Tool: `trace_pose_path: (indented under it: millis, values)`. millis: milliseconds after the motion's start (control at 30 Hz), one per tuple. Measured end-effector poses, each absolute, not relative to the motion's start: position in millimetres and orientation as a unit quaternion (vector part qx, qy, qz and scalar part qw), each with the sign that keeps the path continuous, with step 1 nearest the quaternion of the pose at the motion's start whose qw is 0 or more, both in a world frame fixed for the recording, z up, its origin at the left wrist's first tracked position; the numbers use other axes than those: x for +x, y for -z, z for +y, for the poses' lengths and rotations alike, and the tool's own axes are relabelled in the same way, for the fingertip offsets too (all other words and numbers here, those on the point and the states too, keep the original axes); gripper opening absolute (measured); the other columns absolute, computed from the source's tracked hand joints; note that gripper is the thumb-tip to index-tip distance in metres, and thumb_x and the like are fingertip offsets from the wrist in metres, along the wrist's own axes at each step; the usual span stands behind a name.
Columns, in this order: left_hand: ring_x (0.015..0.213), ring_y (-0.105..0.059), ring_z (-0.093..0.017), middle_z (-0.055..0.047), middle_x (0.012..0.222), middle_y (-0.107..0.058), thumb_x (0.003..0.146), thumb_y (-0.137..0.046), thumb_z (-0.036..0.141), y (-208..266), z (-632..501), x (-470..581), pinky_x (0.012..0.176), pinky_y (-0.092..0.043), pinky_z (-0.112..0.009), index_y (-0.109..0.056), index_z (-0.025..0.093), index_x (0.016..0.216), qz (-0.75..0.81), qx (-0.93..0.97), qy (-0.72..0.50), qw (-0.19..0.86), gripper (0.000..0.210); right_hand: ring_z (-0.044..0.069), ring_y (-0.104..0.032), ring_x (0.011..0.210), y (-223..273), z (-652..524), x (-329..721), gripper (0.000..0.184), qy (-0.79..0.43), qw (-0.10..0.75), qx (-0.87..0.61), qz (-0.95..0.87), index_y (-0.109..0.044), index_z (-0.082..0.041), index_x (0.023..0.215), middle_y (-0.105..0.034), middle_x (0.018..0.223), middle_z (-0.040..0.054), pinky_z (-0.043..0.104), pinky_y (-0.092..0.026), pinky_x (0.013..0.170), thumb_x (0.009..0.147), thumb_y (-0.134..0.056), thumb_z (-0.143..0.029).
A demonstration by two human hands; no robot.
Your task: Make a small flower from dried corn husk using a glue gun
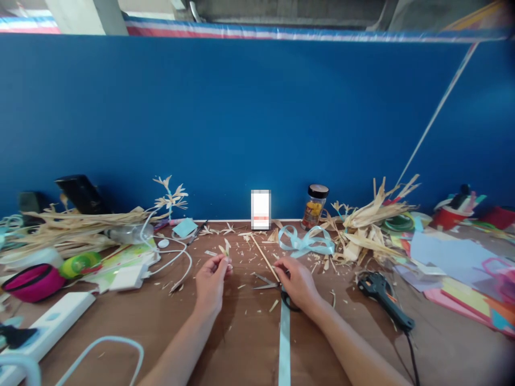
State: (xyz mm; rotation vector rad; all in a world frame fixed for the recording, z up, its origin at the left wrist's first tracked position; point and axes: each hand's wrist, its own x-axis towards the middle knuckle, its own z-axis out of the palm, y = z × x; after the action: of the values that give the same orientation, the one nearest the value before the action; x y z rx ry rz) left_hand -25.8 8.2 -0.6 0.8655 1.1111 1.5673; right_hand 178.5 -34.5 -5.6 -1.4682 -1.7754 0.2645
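My left hand [212,277] is closed in a pinch, holding a small pale dried husk flower [225,251] above the table. My right hand [296,281] rests low at the middle, fingers curled in beside a thin wooden stick [264,257] and a pair of scissors [267,284]. The scissors lie with blades parted and pointing left; their black handle is partly under my palm. What the right fingertips grip is hidden. A light blue ribbon strip [284,343] runs from beneath the scissors toward me. Husk scraps lie scattered around both hands.
A looped blue ribbon [306,244] and a lidded jar [315,206] stand behind my right hand. Rightward lie a glue gun [386,300], dried husks [368,220] and coloured paper [442,257]. Leftward are a power strip [48,327], white cables [181,252] and a husk bundle [80,225].
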Motion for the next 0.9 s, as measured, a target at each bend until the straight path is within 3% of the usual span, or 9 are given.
trace_pose_path:
  millis: [267, 400, 567, 800, 900]
  values:
    - [0.051, -0.050, -0.006, 0.003, 0.063, -0.058, 0.061, -0.066, 0.029, -5, 17, -51, 0.054, -0.043, -0.020, -0.060, 0.014, 0.077, 0.480, 0.324, -0.710, 0.401, 0.023, 0.016, -0.056, 0.077, -7, -33, 171, 0.016, -0.111, 0.387, -0.569, -0.717, -0.058, -0.021, 0.086, -0.062, 0.082, 0.0022, 0.025, -0.040, 0.070, 0.080, -0.044, -0.019]
    - [0.050, -0.050, -0.007, 0.005, 0.061, -0.057, 0.062, -0.065, 0.031, -4, 23, -60, 0.054, -0.043, -0.020, -0.061, 0.015, 0.079, 0.487, 0.310, -0.728, 0.370, 0.024, 0.015, -0.057, 0.076, -21, -29, 152, 0.014, -0.140, 0.330, -0.552, -0.753, -0.057, -0.021, 0.088, -0.063, 0.082, 0.0016, 0.025, -0.040, 0.069, 0.080, -0.045, -0.020]
    - [0.051, -0.050, -0.008, 0.003, 0.060, -0.057, 0.062, -0.064, 0.032, 2, 25, -61, 0.053, -0.043, -0.020, -0.061, 0.014, 0.079, 0.497, 0.311, -0.725, 0.362, 0.026, 0.015, -0.056, 0.081, -29, -15, 115, 0.012, -0.139, 0.233, -0.537, -0.799, -0.059, -0.021, 0.086, -0.063, 0.086, 0.0020, 0.024, -0.038, 0.072, 0.078, -0.050, -0.021]
    - [0.049, -0.050, -0.009, 0.001, 0.062, -0.058, 0.058, -0.066, 0.034, 10, 22, -54, 0.048, -0.042, -0.021, -0.062, 0.012, 0.078, 0.505, 0.318, -0.704, 0.384, 0.030, 0.018, -0.059, 0.083, -21, 22, 74, 0.017, -0.130, 0.176, -0.576, -0.788, -0.062, -0.019, 0.084, -0.065, 0.088, 0.0071, 0.027, -0.040, 0.073, 0.081, -0.046, -0.021]
    - [0.050, -0.051, -0.009, 0.001, 0.065, -0.059, 0.059, -0.066, 0.035, 9, 20, -52, 0.050, -0.042, -0.021, -0.061, 0.013, 0.079, 0.501, 0.327, -0.700, 0.390, 0.030, 0.021, -0.061, 0.082, -21, 36, 62, 0.012, -0.133, 0.159, -0.599, -0.774, -0.063, -0.020, 0.084, -0.066, 0.087, 0.0079, 0.029, -0.041, 0.069, 0.076, -0.054, -0.022]
